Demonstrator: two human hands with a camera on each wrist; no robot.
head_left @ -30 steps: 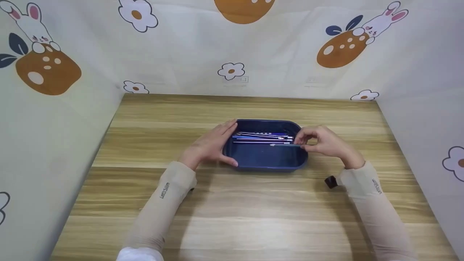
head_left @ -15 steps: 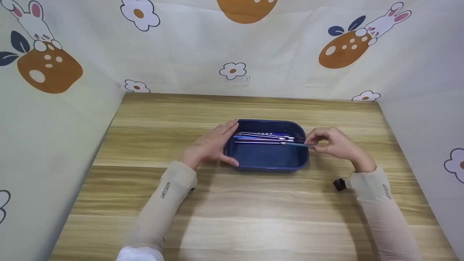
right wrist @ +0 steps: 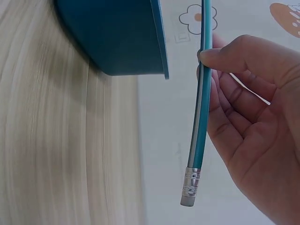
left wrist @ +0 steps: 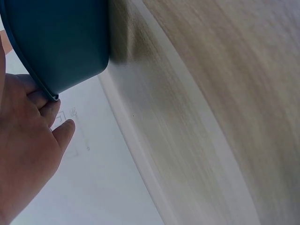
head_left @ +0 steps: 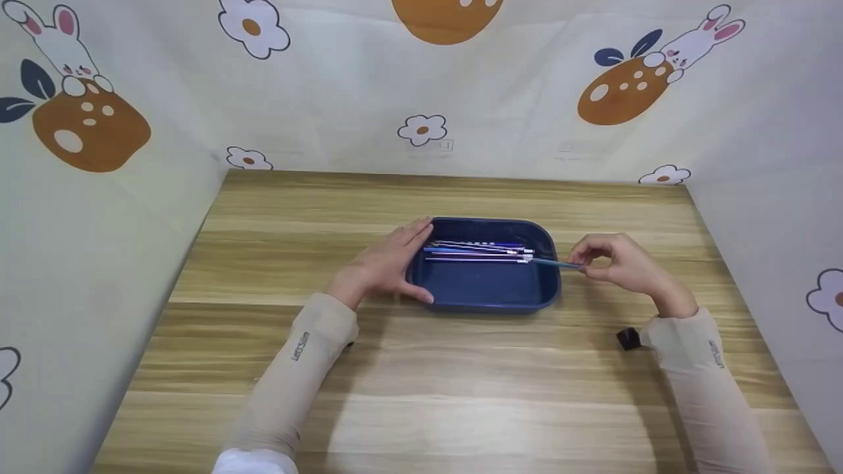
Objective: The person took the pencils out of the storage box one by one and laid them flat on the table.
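A dark blue rounded box (head_left: pixel 487 286) lies on the table, with several slim pencils (head_left: pixel 474 251) side by side toward its back. My left hand (head_left: pixel 379 263) rests against the box's left end, fingers stretched toward the back corner and thumb at the front corner. Beyond the right rim, my right hand (head_left: pixel 625 266) pinches a teal striped pencil (right wrist: pixel 201 117) between thumb and forefinger. That pencil crosses over the rim, its left end still above the box. In the right wrist view its silver ferrule and grey eraser (right wrist: pixel 187 200) hang below the fingers.
The wood-grain table (head_left: pixel 421 388) spreads around the box. Pale printed curtains (head_left: pixel 342 112) close off the back and both sides. A small black block (head_left: pixel 629 338) sits at the right wrist, by the sleeve cuff.
My right hand has slid rightward from over the box's right rim to outside it, drawing the teal pencil along. The left hand and the box keep their place.
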